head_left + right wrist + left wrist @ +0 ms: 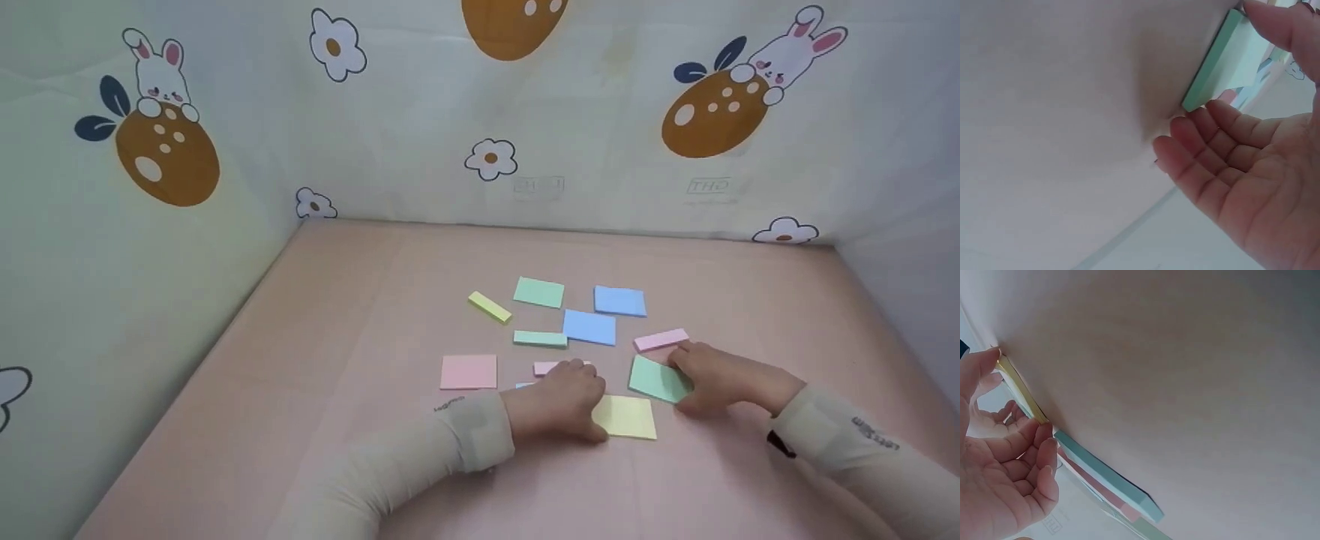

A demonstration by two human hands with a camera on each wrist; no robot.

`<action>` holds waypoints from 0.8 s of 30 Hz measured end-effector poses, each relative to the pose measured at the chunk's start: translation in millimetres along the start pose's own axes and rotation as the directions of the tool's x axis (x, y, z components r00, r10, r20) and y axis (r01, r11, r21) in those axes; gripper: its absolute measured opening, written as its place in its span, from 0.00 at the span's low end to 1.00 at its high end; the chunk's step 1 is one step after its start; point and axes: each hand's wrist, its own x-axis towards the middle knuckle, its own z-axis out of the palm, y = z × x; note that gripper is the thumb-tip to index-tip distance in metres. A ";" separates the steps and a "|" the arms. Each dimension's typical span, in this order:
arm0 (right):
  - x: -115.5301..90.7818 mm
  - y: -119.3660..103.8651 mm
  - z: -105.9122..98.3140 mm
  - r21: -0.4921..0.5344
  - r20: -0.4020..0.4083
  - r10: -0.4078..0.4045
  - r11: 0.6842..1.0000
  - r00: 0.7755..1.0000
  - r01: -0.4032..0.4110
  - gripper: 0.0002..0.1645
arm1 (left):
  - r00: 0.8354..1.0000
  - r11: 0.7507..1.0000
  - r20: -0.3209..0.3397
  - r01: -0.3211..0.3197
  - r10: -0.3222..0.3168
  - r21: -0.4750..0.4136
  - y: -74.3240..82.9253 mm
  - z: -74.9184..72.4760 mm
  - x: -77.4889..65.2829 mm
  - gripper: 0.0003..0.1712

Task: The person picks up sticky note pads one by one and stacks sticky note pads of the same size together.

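My left hand (559, 401) holds a square yellow sticky-note pad (630, 418) by its left side. In the left wrist view, thumb and a fingertip span opposite ends of this yellow pad (1022, 391). To the right, my right hand (724, 381) grips a green sticky-note pad (654, 379), which lies slightly turned. The right wrist view has the thumb at one end of the green pad (1213, 64) and fingers at the other. A narrow pink pad (660, 340) lies just beyond the right fingers. Partly hidden behind the left hand are another narrow pink pad (546, 368) and a blue strip (523, 385).
Left of the hands lies a square pink pad (469, 372). Farther back are two blue pads (619, 301), a square green pad (539, 292), a narrow green pad (540, 339) and a narrow yellow pad (490, 307). A patterned curtain (412, 112) borders the table (337, 300).
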 end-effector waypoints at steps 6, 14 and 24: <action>-1.5 4.5 2.7 -0.003 -0.038 -0.055 0.998 0.998 0.055 0.24 | 1.000 1.000 0.009 -0.008 0.008 -0.007 -2.9 0.9 0.6 0.27; -9.8 1.6 -0.1 0.012 -0.037 -0.136 0.991 0.990 0.136 0.25 | 1.000 0.999 0.024 -0.013 0.014 -0.037 -3.6 -0.2 0.3 0.26; -21.8 -14.7 -3.1 0.066 0.025 -0.286 0.957 0.958 0.284 0.26 | 1.000 0.997 0.031 0.006 -0.004 -0.073 -3.3 -2.8 -1.6 0.25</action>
